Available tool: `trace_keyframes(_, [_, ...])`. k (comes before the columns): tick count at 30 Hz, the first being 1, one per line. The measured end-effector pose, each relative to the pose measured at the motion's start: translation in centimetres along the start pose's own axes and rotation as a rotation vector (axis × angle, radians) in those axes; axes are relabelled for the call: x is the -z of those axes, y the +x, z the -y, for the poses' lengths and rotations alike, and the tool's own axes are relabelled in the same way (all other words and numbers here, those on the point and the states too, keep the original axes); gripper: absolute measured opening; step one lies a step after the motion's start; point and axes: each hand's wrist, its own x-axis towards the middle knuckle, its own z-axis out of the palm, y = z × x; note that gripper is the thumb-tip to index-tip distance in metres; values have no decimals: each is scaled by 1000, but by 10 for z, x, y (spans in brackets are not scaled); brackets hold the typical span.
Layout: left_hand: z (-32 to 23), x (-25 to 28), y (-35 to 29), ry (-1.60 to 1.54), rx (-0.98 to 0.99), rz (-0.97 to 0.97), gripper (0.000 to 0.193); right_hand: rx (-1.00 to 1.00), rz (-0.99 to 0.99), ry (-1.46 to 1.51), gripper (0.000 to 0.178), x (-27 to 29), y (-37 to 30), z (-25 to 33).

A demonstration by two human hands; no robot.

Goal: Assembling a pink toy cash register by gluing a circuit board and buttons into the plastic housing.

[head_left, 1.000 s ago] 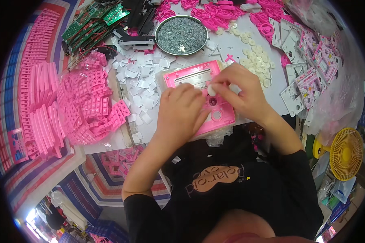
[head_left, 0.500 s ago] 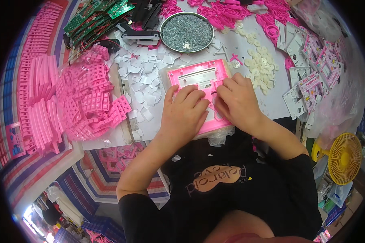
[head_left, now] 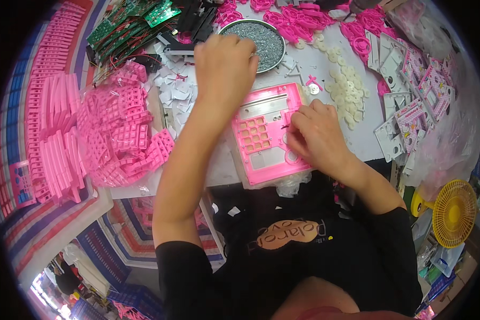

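In front of me lies a flat pink plastic casing (head_left: pixel 274 154) with a grid of square holes, a long slot and a round ring opening. It rests on a plastic-wrapped pad. My right hand (head_left: pixel 320 130) is closed in a pinch at the casing's right side, on a small dark part (head_left: pixel 285 126). My left hand (head_left: pixel 226 66) reaches over the left side of a round metal bowl (head_left: pixel 277 64) full of small grey screws. Its fingers curl down toward the screws, and the fingertips are hidden.
Loose white paper pieces (head_left: pixel 170 96) lie left of the casing; cream round discs (head_left: pixel 346 90) lie right. A bag of pink keypads (head_left: pixel 114 133), green circuit boards (head_left: pixel 128 24), pink parts (head_left: pixel 296 21) and white printed panels (head_left: pixel 405 120) surround them. A yellow fan (head_left: pixel 454 213) stands at right.
My left hand has left the casing and moved up to the screw bowl, uncovering the square-hole grid. The casing has shifted slightly down and right; my right hand stays at its right side.
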Motion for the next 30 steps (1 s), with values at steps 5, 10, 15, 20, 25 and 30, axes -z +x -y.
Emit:
trace_keyframes(5, [24, -45, 26, 288, -118, 201, 12, -26, 33, 150, 18, 12, -1, -10])
trace_keyframes(10, [23, -45, 28, 140, -173, 178, 16, 125, -809, 429, 39, 63, 53, -64])
trace_keyframes(15, [23, -47, 31, 177, -227, 58, 13, -44, -610, 1258, 41, 114, 139, -29])
trace_keyframes(20, [10, -15, 27, 72, -199, 185, 9, 187, -98, 1224, 43, 103, 158, -46])
trace_keyframes(25, [-56, 29, -54, -171, -241, 27, 8, 100, -198, 1464, 46, 76, 82, -15])
trace_keyframes(30, [-67, 26, -101, -500, -34, 152, 13, 191, -216, 1507, 42, 60, 38, 14])
